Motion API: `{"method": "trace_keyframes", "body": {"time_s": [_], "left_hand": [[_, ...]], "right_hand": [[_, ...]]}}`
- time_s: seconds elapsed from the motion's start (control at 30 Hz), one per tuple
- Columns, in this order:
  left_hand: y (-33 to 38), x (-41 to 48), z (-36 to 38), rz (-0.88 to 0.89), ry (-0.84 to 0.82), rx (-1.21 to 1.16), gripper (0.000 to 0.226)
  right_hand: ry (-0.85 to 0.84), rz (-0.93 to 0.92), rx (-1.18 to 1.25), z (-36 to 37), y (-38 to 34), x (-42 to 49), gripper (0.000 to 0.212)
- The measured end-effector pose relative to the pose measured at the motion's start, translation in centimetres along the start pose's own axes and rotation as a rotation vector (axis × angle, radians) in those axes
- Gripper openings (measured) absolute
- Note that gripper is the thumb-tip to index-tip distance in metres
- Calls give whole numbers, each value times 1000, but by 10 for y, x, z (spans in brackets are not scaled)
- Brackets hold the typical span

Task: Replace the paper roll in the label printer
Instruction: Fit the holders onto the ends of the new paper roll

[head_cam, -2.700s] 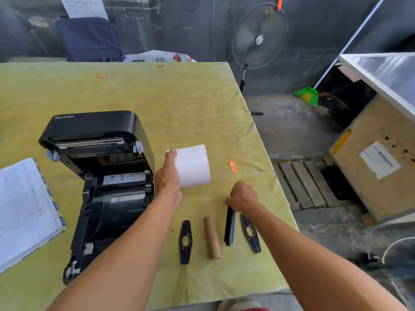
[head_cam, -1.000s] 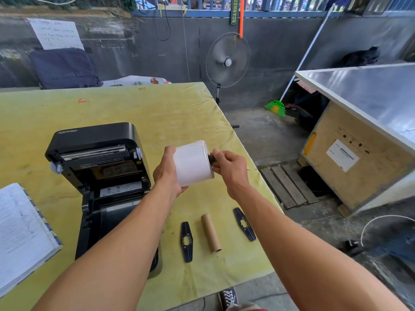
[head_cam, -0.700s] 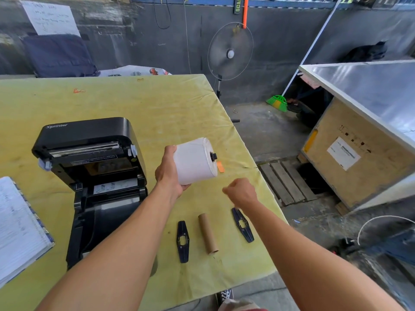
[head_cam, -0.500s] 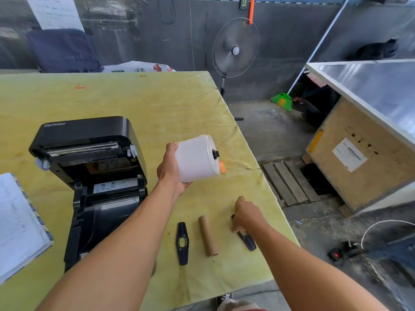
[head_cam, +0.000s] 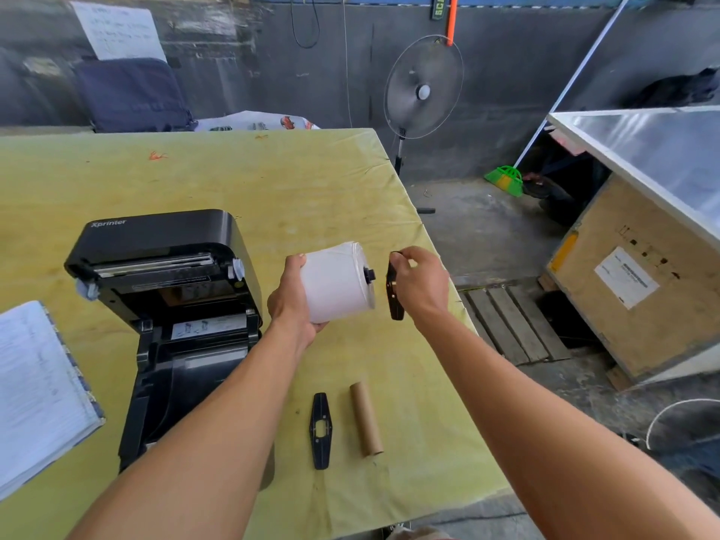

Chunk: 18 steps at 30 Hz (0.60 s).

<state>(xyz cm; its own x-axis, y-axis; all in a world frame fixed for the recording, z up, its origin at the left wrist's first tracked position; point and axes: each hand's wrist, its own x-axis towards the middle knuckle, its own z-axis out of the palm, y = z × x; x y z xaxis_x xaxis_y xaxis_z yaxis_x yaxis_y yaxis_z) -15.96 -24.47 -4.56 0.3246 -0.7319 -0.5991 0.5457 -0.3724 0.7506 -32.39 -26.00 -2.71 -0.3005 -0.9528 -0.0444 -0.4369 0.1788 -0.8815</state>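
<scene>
On the yellow-covered bench (head_cam: 233, 181), the black label printer (head_cam: 167, 290) stood with its lid swung up, bay exposed, presumably to receive the roll. Left hand (head_cam: 292, 305) was closed around the white paper roll (head_cam: 335, 284), held level above the bench so the black spindle tip (head_cam: 368, 274) faced right; right hand (head_cam: 419, 282) pinched one flat black plastic roll guide (head_cam: 393, 294) just beside that tip, apparently to slide it on. The second black guide (head_cam: 320, 430) and the bare brown cardboard core (head_cam: 366, 418) lay near the front edge, set aside.
</scene>
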Motion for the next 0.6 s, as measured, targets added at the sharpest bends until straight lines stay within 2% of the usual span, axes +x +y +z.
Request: {"method": "trace_keyframes", "body": {"time_s": [0.2, 0.3, 0.4, 0.43, 0.5, 0.6], "left_hand": [[3, -7, 1, 37, 35, 1, 41], [4, -9, -2, 43, 52, -12, 41], [6, -12, -7, 38, 52, -14, 40], [6, -12, -9, 33, 49, -12, 40], [6, -14, -11, 24, 39, -12, 40], [6, -17, -12, 23, 35, -3, 40]], "right_hand": [[-62, -36, -29, 12, -19, -16, 23], [-182, 24, 56, 10, -21, -19, 27], [-306, 122, 189, 4, -18, -19, 18], [-346, 131, 221, 1, -17, -20, 20], [-395, 107, 250, -2, -14, -23, 31], [-364, -14, 176, -3, -13, -31, 36]]}}
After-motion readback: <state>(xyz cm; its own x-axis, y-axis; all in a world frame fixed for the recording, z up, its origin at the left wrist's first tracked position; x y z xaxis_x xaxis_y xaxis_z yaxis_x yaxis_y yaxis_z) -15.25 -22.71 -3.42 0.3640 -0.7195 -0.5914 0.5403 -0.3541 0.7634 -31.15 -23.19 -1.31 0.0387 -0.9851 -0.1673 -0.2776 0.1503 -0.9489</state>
